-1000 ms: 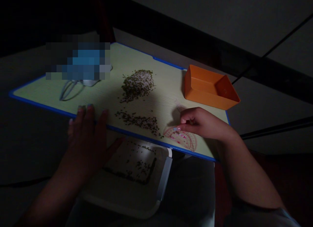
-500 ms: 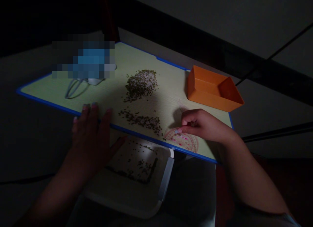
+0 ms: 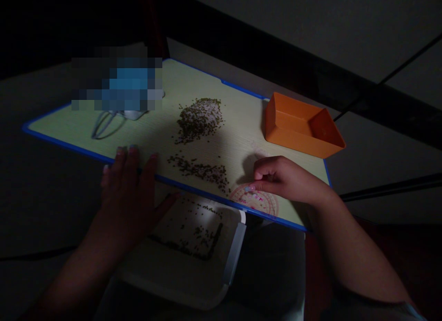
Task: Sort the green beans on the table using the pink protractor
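Right grip (image 3: pixel 281 178): curled at the protractor (image 3: pixel 262 203); whether we pinched it, we could not tell.
Left grip (image 3: pixel 128 192): we had it spread, nothing visibly held, at the surface's (image 3: pixel 238 127) near edge.
Protractor: lay near right, beside grains (image 3: pixel 205 172).
Orange box (image 3: pixel 297 143): stood far right.

Likely a home: small blue-edged table (image 3: pixel 241 127)

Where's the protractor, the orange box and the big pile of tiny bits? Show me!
Protractor (image 3: pixel 257 202): head view, on its clear, printed middle.
Orange box (image 3: pixel 300 145): head view, on its near wall.
Big pile of tiny bits (image 3: pixel 200 118): head view, on its middle.
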Demonstrator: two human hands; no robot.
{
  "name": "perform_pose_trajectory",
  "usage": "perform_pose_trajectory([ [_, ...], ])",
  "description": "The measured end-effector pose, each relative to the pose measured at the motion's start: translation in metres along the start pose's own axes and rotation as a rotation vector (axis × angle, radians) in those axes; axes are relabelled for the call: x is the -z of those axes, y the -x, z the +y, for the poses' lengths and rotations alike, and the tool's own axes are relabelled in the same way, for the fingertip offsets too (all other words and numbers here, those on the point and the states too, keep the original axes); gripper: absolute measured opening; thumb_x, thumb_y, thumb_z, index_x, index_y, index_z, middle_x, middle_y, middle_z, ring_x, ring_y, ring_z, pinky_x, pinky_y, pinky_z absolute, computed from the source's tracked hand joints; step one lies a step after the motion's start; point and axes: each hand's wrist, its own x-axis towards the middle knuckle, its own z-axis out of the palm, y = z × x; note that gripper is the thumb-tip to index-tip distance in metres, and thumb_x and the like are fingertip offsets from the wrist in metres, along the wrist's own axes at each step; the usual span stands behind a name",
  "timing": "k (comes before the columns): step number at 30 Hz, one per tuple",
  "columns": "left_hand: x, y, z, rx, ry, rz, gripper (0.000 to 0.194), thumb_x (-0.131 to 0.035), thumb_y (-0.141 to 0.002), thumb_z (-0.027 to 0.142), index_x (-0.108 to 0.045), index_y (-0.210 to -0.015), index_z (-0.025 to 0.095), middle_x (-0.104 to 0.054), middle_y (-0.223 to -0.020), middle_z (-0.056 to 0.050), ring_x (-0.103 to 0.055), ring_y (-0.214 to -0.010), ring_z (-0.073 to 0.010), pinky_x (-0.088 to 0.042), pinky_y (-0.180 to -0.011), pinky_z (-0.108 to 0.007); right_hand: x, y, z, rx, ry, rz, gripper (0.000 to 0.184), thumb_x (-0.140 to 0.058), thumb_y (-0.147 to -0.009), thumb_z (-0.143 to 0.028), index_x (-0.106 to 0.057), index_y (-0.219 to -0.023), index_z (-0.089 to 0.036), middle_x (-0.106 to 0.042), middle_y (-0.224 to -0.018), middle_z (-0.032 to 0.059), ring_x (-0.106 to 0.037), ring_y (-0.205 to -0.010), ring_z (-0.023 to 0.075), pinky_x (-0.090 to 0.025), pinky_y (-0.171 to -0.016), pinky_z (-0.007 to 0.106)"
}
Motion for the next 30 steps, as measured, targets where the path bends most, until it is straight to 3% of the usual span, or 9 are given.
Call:
perform_pose_trajectory([
  [7,-0.0003,0.0012,0.0003,-0.016,-0.008,0.007,0.083,-0.046,-0.084,0.057,-0.018,-0.151,0.016,-0.014,-0.162,-0.026,-0.007,-0.153,-0.0414,-0.018,-0.118,-0.068,-0.0002,0.0002,0.0012,-0.005,-0.009,0.021,0.034,-0.061,-0.091,-0.040,-0.052,-0.067,-0.018,-0.049,-0.063,-0.0032,-0.040,-0.059,0.0089,-0.027,-0.059,0.029],
  [30,0.0002,0.0023,0.0001,-0.010,0.002,0.010,0.084,-0.045,-0.084,0.059,-0.014,-0.152,0.019,-0.011,-0.164,-0.023,-0.005,-0.154,-0.0399,-0.016,-0.119,-0.067,-0.0008,-0.0019,0.0021,0.015,-0.012,-0.008,0.034,-0.061,-0.092,-0.035,-0.050,-0.065,-0.017,-0.045,-0.063,-0.0041,-0.038,-0.059,0.0080,-0.027,-0.059,0.028],
])
